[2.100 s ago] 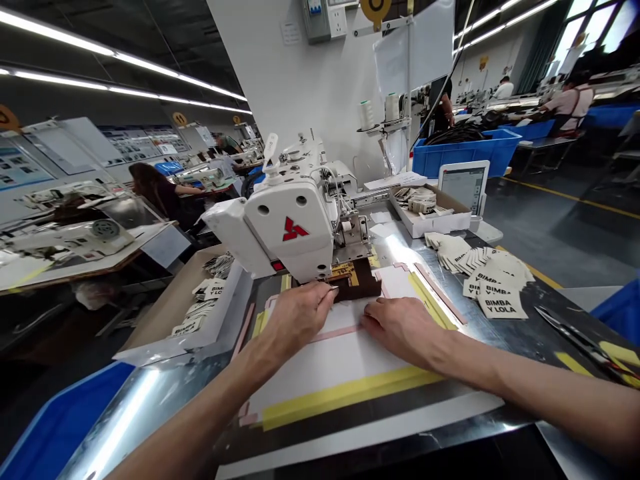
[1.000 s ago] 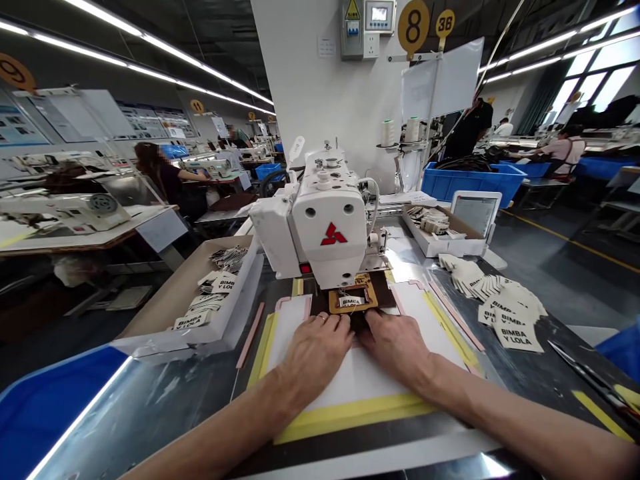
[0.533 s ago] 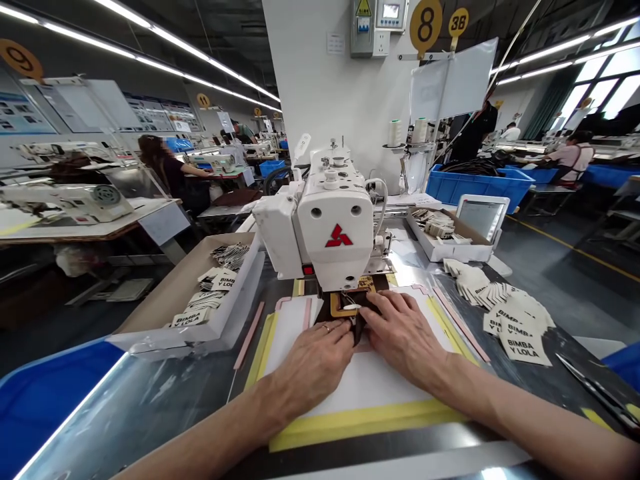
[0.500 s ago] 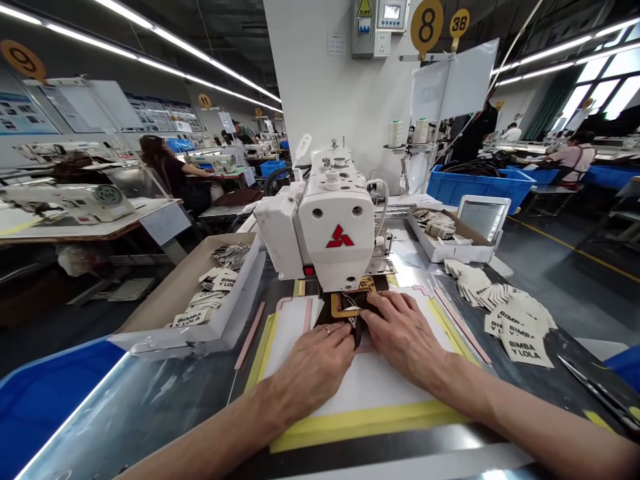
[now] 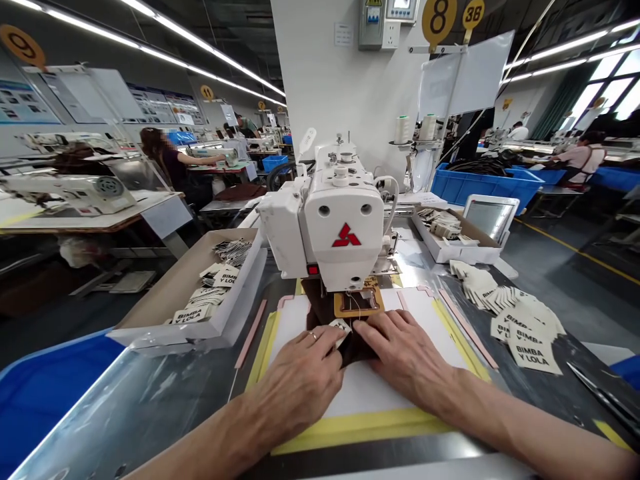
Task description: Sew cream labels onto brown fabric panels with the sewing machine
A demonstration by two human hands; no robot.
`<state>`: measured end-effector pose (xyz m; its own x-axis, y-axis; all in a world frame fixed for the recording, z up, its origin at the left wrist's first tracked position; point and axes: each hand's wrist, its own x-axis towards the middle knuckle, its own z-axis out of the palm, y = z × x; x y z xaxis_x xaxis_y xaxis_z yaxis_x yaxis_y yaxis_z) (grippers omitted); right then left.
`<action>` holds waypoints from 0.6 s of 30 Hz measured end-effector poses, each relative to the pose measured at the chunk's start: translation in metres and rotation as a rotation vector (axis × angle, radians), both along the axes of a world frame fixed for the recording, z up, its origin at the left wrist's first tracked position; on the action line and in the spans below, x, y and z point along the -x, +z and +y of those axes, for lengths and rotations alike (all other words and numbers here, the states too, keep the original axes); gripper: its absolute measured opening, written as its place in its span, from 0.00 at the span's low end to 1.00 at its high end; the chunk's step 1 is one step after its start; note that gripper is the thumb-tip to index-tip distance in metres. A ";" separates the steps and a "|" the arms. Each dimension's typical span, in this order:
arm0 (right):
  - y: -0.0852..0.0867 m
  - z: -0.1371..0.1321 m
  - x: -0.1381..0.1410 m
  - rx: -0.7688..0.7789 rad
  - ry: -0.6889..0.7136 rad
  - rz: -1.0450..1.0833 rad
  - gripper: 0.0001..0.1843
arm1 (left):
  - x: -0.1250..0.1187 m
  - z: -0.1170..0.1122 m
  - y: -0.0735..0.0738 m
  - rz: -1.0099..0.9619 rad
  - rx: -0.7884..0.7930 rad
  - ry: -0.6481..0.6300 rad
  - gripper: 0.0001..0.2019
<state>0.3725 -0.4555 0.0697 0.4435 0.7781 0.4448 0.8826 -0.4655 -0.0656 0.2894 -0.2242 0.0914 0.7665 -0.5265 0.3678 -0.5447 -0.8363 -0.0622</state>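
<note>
A dark brown fabric piece (image 5: 319,308) lies under the head of a white sewing machine (image 5: 345,220), on a white sheet edged with yellow tape (image 5: 365,427). My left hand (image 5: 300,367) is closed, pinching the fabric's near edge beside a small pale label (image 5: 341,325). Opposite it, my right hand (image 5: 407,347) has its fingers bent together on the fabric, close to loose thread. A brass-coloured clamp frame (image 5: 338,307) sits just beyond the fingertips, below the machine head. My fingers hide part of the fabric and label.
An open box (image 5: 245,293) of printed labels stands left, and another box (image 5: 465,253) stands right beside a tablet-like screen (image 5: 493,219). Loose labels (image 5: 533,340) fan out on the right, with scissors (image 5: 600,397) nearer me. Thread cones (image 5: 403,129) stand behind.
Both hands have come slightly nearer me, and my left hand has turned up the fabric's edge. The pale label and more of the clamp frame now show. The view has shifted slightly.
</note>
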 end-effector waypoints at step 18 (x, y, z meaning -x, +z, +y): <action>0.009 -0.033 0.032 -0.078 0.195 0.128 0.12 | -0.050 0.086 -0.002 0.122 -0.245 0.275 0.30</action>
<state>0.3409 -0.4882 0.0785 0.3451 0.8200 0.4567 0.9373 -0.2765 -0.2120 0.3392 -0.1382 0.0894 0.9215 -0.3565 0.1537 -0.3183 -0.9205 -0.2268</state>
